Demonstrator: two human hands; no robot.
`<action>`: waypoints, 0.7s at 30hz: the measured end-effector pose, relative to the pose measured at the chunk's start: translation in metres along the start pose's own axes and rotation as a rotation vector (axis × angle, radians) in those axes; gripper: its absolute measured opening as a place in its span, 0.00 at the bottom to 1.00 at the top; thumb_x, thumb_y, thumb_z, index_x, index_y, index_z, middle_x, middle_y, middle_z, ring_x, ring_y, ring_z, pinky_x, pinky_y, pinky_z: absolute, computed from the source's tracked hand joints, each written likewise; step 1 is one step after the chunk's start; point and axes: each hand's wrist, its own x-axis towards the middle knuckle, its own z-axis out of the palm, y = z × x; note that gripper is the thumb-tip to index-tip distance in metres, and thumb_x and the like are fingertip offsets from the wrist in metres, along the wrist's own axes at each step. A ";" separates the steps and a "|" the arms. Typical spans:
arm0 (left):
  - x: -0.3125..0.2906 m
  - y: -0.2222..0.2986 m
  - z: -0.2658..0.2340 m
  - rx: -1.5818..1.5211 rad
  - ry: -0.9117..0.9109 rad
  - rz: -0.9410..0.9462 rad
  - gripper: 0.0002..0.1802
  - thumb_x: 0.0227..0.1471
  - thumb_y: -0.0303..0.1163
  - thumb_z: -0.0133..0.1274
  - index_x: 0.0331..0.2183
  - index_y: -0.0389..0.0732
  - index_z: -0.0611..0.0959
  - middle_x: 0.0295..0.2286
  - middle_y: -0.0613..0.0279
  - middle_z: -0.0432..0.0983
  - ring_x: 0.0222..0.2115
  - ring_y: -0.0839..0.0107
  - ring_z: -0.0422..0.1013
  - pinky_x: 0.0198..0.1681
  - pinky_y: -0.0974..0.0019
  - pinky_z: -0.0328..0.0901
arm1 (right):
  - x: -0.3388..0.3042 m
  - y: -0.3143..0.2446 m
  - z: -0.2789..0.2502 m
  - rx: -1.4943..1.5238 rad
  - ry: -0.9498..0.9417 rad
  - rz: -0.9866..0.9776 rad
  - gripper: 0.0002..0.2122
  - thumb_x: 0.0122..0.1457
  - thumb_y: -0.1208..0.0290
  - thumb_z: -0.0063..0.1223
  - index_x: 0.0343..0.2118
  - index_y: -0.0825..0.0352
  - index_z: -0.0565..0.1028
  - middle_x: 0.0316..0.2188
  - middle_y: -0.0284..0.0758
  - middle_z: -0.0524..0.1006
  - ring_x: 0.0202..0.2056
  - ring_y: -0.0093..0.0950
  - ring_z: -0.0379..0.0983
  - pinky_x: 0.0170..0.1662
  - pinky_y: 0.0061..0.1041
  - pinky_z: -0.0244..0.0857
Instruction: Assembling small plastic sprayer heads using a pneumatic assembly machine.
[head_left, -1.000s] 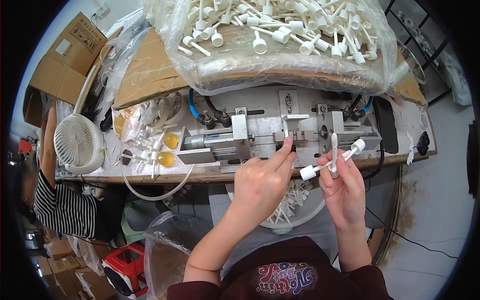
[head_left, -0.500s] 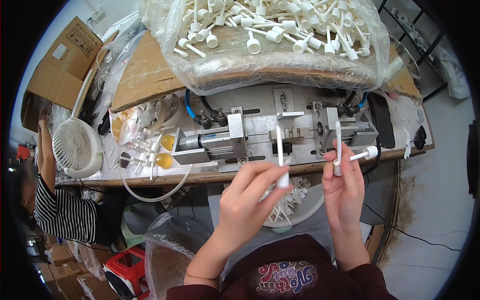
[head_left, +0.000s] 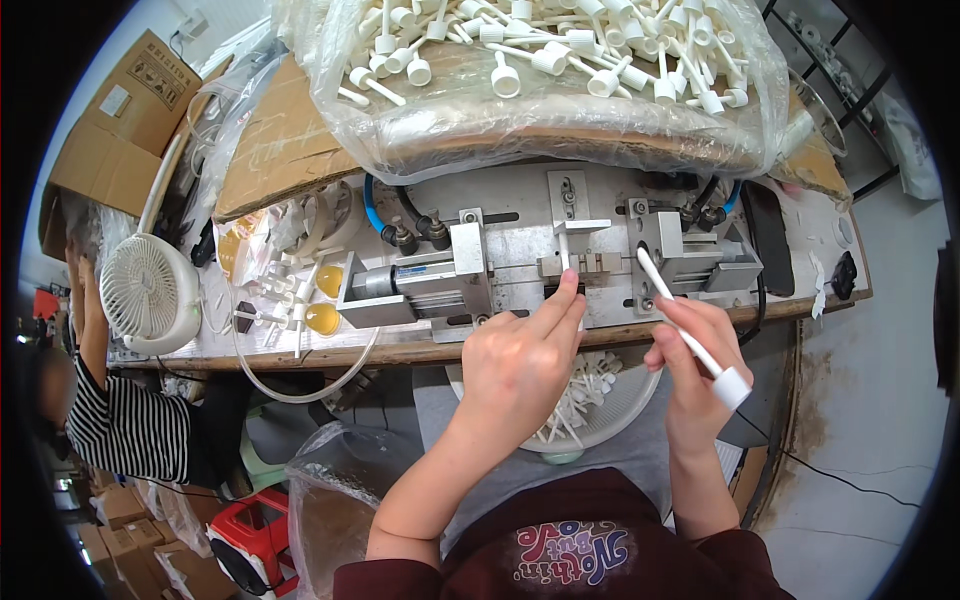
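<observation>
Left hand (head_left: 520,360): fingertips seating white stem (head_left: 564,250) in press fixture (head_left: 600,262) | right hand (head_left: 695,350): gripping next capped stick (head_left: 690,330) | lap bowl (head_left: 600,425) part-filled; bagged pile (head_left: 560,50) remains.

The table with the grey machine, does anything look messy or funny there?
Nothing looks broken. The clear plastic bag of white capped sticks bulges over the grey metal press, and small white parts lie scattered beside the white fan.

Bowl (head_left: 625,425) of white sticks mostly hidden behind both hands, stick (head_left: 564,255) lower end covered by left hand (head_left: 520,365) fingertips, bag (head_left: 560,90) of sticks cut off at top edge, striped-sleeved person (head_left: 120,420) cut off at left rim
</observation>
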 end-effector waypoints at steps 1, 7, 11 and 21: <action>0.000 0.000 0.000 -0.007 0.004 -0.003 0.18 0.39 0.30 0.66 0.37 0.39 0.86 0.43 0.62 0.81 0.19 0.69 0.73 0.24 0.70 0.67 | 0.001 0.001 0.000 -0.138 0.005 -0.085 0.08 0.55 0.82 0.60 0.38 0.72 0.81 0.37 0.39 0.78 0.28 0.21 0.76 0.29 0.17 0.71; -0.002 0.019 -0.029 -0.878 -0.053 -0.216 0.25 0.35 0.25 0.71 0.41 0.36 0.84 0.38 0.55 0.81 0.29 0.71 0.78 0.36 0.71 0.74 | 0.010 0.017 -0.002 -0.637 -0.044 -0.701 0.16 0.45 0.82 0.60 0.40 0.72 0.81 0.38 0.45 0.78 0.35 0.37 0.80 0.35 0.26 0.75; -0.011 0.027 -0.032 -0.860 -0.051 -0.150 0.23 0.36 0.21 0.69 0.40 0.36 0.85 0.37 0.55 0.80 0.33 0.70 0.78 0.37 0.71 0.75 | 0.012 0.014 0.009 -0.649 -0.068 -0.774 0.16 0.45 0.81 0.60 0.41 0.73 0.81 0.39 0.45 0.78 0.34 0.36 0.80 0.33 0.26 0.75; -0.007 0.001 -0.003 -0.042 0.062 0.024 0.18 0.38 0.26 0.65 0.37 0.38 0.85 0.43 0.60 0.80 0.26 0.71 0.75 0.29 0.67 0.67 | 0.010 0.004 -0.005 0.136 -0.070 0.002 0.11 0.58 0.83 0.55 0.45 0.76 0.77 0.41 0.43 0.77 0.29 0.26 0.78 0.31 0.20 0.74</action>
